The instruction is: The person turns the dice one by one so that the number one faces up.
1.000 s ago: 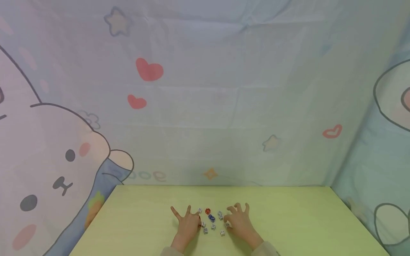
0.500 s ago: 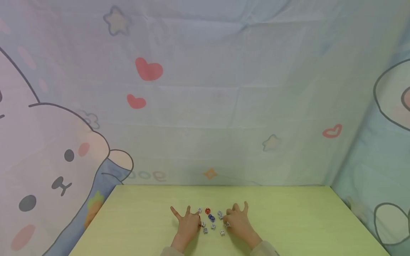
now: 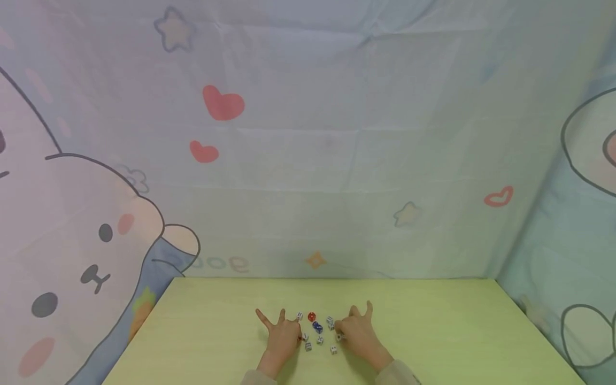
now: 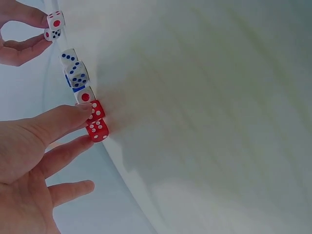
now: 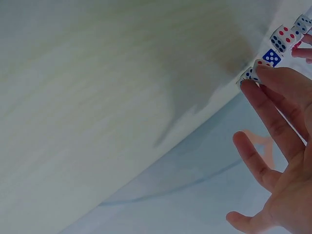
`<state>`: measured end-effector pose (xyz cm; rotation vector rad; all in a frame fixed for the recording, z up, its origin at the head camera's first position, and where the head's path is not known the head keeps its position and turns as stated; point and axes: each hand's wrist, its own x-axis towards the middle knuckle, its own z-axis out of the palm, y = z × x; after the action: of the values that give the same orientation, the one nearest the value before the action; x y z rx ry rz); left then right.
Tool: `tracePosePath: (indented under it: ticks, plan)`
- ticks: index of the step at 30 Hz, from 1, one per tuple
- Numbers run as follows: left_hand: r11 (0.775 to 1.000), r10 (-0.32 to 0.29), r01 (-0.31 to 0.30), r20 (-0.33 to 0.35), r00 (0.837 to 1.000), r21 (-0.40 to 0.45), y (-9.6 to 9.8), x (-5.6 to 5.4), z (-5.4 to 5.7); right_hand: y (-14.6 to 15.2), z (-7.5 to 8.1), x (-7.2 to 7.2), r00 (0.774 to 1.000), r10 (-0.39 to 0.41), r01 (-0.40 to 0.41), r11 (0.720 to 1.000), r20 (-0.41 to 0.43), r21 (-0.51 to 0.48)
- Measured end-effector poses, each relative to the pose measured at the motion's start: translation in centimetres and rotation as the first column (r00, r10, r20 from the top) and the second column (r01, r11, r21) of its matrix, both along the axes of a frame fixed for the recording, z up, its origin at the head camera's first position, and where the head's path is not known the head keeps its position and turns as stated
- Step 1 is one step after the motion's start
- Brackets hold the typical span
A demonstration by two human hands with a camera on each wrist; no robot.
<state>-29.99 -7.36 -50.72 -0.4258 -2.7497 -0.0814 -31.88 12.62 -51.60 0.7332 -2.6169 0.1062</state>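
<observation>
Left hand (image 3: 284, 339): thumb and forefinger clamped at a red cubic die with white pips (image 4: 99, 110); a second red die (image 4: 97, 130) appears directly beside it. Other visible fingers spread apart. Right hand (image 3: 358, 334): thumb and finger pinch a white cubic die with red and blue pips (image 5: 256, 73); remaining visible fingers apart. Both dice are at the inner sides of the hands, above or on the yellow-green worktop (image 3: 433, 326); which cannot be determined. Two blue dice (image 3: 319, 329) lie between the hands, near a loose red die (image 3: 312, 317).
</observation>
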Motion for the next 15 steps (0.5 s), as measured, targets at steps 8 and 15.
tracePosePath:
  ticks: [8,15]
  plan:
    - [1.000,0.000,0.000,0.004,1.000,-0.001,-0.05,-0.07,-0.08,0.16,-0.19,-0.21,0.999,-0.035,0.034,0.998,0.013,0.045]
    - [1.000,0.012,-0.012,0.008,1.000,-0.014,0.03,0.00,0.05,0.41,-0.24,-0.24,0.999,-0.039,0.039,0.999,0.011,0.029]
